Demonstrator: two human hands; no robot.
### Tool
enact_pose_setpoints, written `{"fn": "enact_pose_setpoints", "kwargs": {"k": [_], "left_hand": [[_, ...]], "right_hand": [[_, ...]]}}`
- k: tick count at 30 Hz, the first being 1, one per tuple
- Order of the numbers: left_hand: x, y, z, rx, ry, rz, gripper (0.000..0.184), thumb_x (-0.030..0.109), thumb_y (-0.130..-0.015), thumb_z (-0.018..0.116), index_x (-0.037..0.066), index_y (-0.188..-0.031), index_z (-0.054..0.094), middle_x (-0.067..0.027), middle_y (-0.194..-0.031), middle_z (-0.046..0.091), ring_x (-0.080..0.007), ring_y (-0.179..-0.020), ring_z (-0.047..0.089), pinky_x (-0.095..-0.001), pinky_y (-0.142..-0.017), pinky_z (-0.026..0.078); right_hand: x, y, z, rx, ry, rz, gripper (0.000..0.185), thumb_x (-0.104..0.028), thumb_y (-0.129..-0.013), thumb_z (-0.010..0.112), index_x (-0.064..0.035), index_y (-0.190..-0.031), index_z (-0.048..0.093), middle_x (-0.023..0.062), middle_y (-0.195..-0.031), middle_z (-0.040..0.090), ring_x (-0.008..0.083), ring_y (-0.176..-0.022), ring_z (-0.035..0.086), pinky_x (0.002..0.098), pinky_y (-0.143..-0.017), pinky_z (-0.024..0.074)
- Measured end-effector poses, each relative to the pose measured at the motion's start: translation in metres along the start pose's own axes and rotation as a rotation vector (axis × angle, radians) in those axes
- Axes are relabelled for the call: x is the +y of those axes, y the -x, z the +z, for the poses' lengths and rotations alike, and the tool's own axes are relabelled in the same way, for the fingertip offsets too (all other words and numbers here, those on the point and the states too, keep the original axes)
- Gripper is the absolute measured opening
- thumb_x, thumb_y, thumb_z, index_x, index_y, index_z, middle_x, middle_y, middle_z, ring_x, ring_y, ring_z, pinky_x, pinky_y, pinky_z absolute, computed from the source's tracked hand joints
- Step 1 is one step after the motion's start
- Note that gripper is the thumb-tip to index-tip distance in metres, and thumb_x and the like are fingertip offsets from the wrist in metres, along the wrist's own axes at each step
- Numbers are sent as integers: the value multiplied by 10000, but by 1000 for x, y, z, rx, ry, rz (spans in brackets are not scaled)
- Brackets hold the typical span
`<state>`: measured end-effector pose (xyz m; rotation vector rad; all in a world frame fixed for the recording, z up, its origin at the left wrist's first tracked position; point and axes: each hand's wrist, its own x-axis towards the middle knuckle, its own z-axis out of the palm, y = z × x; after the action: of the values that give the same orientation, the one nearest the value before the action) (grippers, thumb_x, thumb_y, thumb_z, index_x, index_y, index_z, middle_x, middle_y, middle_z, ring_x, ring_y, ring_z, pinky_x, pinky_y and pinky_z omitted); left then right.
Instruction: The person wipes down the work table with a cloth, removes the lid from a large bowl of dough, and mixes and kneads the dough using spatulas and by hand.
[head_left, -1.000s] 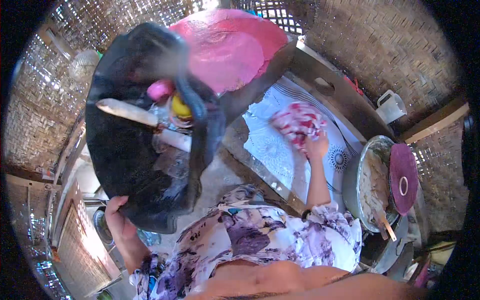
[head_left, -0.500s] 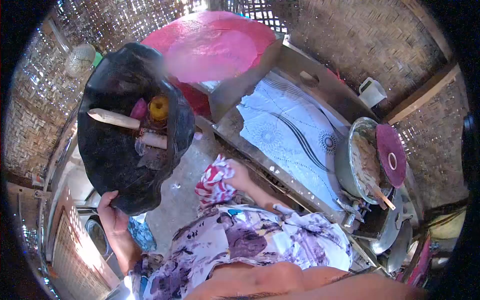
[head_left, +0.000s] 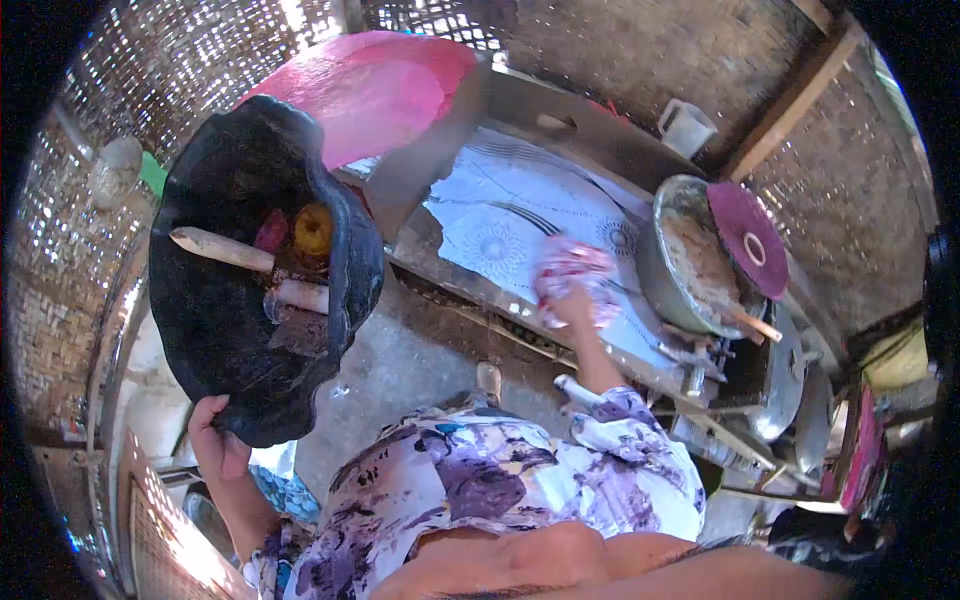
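Left hand (head_left: 218, 435): fingers closed on the lower rim of a black basin (head_left: 205, 335), which is tilted so its inside faces the wearer. In the basin, above the hand: a pale stick (head_left: 222, 249), a pink item (head_left: 271, 230), a yellow ring (head_left: 312, 230) and a white cylinder (head_left: 302, 295), bunched near the far wall.

Right hand (head_left: 572, 305): closed on a crumpled red-and-white cloth (head_left: 572, 265), blurred. Cloth is over a white patterned sheet (head_left: 490, 245); cannot tell if the two touch. To the right of this hand, a pot (head_left: 655, 265) with pale contents, a purple disc (head_left: 735, 225) at its far rim. Beyond the hand, farther up, a mug (head_left: 686, 128).
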<state>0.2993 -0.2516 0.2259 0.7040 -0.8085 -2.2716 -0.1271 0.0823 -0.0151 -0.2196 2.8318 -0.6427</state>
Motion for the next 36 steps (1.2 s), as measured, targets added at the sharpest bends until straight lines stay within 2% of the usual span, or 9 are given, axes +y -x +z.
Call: {"fn": "enact_pose_setpoints", "kwargs": {"k": [4, 8, 11, 14, 19, 24, 26, 28, 36], "left_hand": [[-4, -8, 2, 50, -32, -58, 465, -30, -674, 475, -65, -1137, 457, -177, -1130, 531, -325, -1033, 523, -456, -939, 398], [-10, -13, 2, -6, -33, -82, 426, -30, -671, 479, -72, -1094, 480, -175, -1082, 556, -322, -995, 542, -449, -922, 411], [-11, -13, 1, 10, -69, -107, 419, -31, -667, 476, -77, -1083, 481, -177, -1074, 560, -324, -993, 543, -445, -925, 410], [-15, -9, 13, -16, -36, -149, 414, -31, -664, 474, -82, -1075, 482, -182, -1073, 559, -326, -993, 543, -447, -924, 412], [-13, -6, 10, -4, -71, -137, 412, -32, -659, 477, -82, -1068, 482, -185, -1065, 561, -327, -988, 548, -448, -911, 424], [-20, -31, -21, 10, -112, -227, 394, -22, -668, 482, -77, -1058, 488, -184, -1050, 567, -328, -945, 569, -442, -867, 459], [-24, -36, -8, 13, -90, -229, 379, -14, -676, 484, -74, -1051, 493, -182, -1042, 571, -325, -923, 579, -438, -844, 474], [-29, -41, -13, -90, -173, -123, 368, -9, -681, 482, -71, -1043, 499, -179, -1032, 576, -321, -913, 584, -434, -833, 480], [-29, -37, -3, -42, -98, -241, 362, 2, -682, 481, -70, -1036, 505, -171, -1025, 580, -317, -916, 582, -425, -835, 479]], "right_hand": [[-72, 76, 73, -381, -228, -292, 720, -388, -557, 702, -57, -1166, 505, 173, -1116, 554, 327, -1015, 535, 360, -875, 425], [-104, 106, 50, -87, -431, -511, 638, -366, -576, 685, -80, -1123, 523, 181, -1059, 565, 322, -987, 538, 375, -869, 423], [-77, 69, -18, 62, -444, -232, 485, -232, -594, 690, -71, -1028, 547, 181, -968, 585, 316, -917, 565, 383, -776, 456], [-12, 27, -64, 644, -332, -181, 444, -273, -612, 693, -46, -977, 580, 165, -872, 626, 321, -815, 601, 380, -722, 470], [68, 42, -45, 378, -69, 411, 734, -489, -653, 661, -85, -1233, 463, 161, -1048, 591, 298, -971, 573, 387, -841, 445], [-1, 103, 8, -77, 11, 61, 727, -590, -633, 607, 16, -1033, 585, 231, -964, 604, 336, -903, 592, 399, -805, 457], [-29, 121, 57, -276, -144, -15, 874, -507, -586, 671, 60, -1207, 432, 277, -1168, 482, 362, -1077, 485, 366, -936, 373], [-52, 136, 48, -298, -625, -160, 718, -389, -592, 682, -61, -1202, 493, 188, -1150, 538, 292, -1070, 511, 360, -972, 351], [112, 52, -54, 622, -937, 280, 664, -500, -653, 643, -10, -1089, 535, 177, -1002, 605, 286, -940, 583, 377, -793, 457]]}}
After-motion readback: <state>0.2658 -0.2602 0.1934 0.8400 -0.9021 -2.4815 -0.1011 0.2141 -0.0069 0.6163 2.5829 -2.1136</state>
